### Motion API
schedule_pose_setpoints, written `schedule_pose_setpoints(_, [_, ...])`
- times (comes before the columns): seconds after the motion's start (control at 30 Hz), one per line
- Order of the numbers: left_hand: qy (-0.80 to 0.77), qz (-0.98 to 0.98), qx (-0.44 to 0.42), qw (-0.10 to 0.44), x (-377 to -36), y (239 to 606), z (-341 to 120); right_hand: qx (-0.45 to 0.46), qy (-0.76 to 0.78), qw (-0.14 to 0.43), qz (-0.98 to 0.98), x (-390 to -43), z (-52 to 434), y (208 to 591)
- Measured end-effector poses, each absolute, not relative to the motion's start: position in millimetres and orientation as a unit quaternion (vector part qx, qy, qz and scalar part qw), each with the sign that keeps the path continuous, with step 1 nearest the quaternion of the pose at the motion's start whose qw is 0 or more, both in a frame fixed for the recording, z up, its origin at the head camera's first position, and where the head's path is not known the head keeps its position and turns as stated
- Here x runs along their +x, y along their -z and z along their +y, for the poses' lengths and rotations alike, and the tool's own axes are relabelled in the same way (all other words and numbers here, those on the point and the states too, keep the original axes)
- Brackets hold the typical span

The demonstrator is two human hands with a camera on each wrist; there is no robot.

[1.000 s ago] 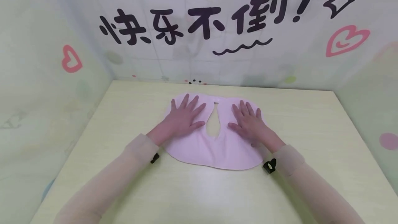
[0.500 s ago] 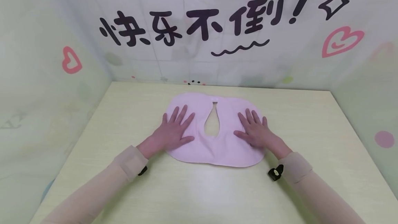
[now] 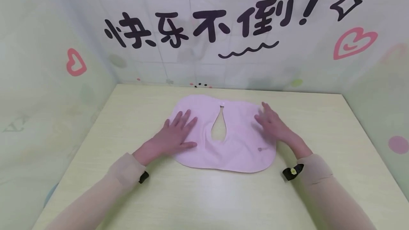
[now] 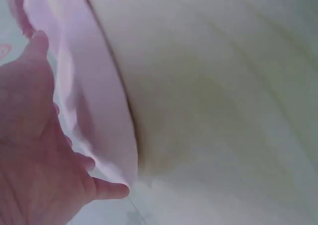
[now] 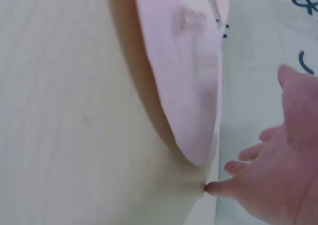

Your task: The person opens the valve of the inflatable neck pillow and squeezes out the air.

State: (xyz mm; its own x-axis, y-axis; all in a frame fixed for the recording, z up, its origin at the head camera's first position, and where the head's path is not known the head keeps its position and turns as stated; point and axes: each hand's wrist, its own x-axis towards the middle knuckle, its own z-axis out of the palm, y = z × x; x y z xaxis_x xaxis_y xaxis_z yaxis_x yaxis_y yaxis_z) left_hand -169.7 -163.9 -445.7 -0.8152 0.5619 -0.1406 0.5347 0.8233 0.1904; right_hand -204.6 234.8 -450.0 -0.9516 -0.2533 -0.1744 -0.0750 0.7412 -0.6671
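A pink cloth bib (image 3: pixel 236 144) lies spread on the table, with a teardrop-shaped opening at its middle and a narrow slit toward the far edge. My left hand (image 3: pixel 172 136) rests on its left side, fingers spread and thumb pointing inward. In the left wrist view, the bib's edge (image 4: pixel 107 130) runs past the left fingertips. Over the bib's right edge is my right hand (image 3: pixel 274 125), tilted on its side with fingers extended. A small tab-like mark (image 3: pixel 262 149) shows on the cloth near that hand. The right wrist view shows the bib's rounded end (image 5: pixel 194 140) beside the right fingers.
The pale wooden table (image 3: pixel 204 201) meets a white printed backdrop (image 3: pixel 198 66) at the back and at both sides. Black lettering and pink hearts decorate it. Each wrist has a black strap (image 3: pixel 292 172) below the sleeve.
Both hands have slid outward from the middle of the bib toward its sides. My right hand has turned onto its side at the right edge, uncovering the small mark.
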Motion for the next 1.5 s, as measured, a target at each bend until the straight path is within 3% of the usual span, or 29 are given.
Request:
schedule_pose_setpoints(0.13, [-0.159, 0.954, 0.243, 0.07, -183.9, 431.1, -181.6, -0.013, 0.45, 0.109, 0.886, -205.9, 251.4, 440.7])
schedule_pose_setpoints(0.23, [-0.224, 0.952, 0.201, 0.06, -199.8, 424.9, -194.7, 0.02, 0.533, 0.126, 0.837, -204.6, 258.9, 436.9])
schedule_pose_setpoints(0.43, [-0.356, 0.919, 0.116, 0.128, -219.4, 432.4, -203.9, 0.054, 0.644, 0.208, 0.734, -201.0, 262.4, 432.8])
schedule_pose_setpoints(0.57, [-0.426, 0.887, 0.033, 0.176, -224.0, 438.7, -196.9, 0.058, 0.637, 0.221, 0.736, -199.7, 262.7, 432.8])
schedule_pose_setpoints(0.93, [-0.519, 0.828, -0.117, 0.177, -233.6, 445.6, -184.8, 0.087, 0.534, 0.179, 0.822, -203.5, 262.5, 443.0])
schedule_pose_setpoints(1.23, [-0.467, 0.87, -0.131, 0.083, -254.5, 449.9, -178.2, 0.097, 0.47, 0.089, 0.873, -221.1, 264.1, 448.5])
schedule_pose_setpoints(1.5, [-0.458, 0.878, -0.125, 0.068, -259.4, 443.8, -171.8, 0.128, 0.46, 0.06, 0.877, -227.4, 260.3, 446.8])
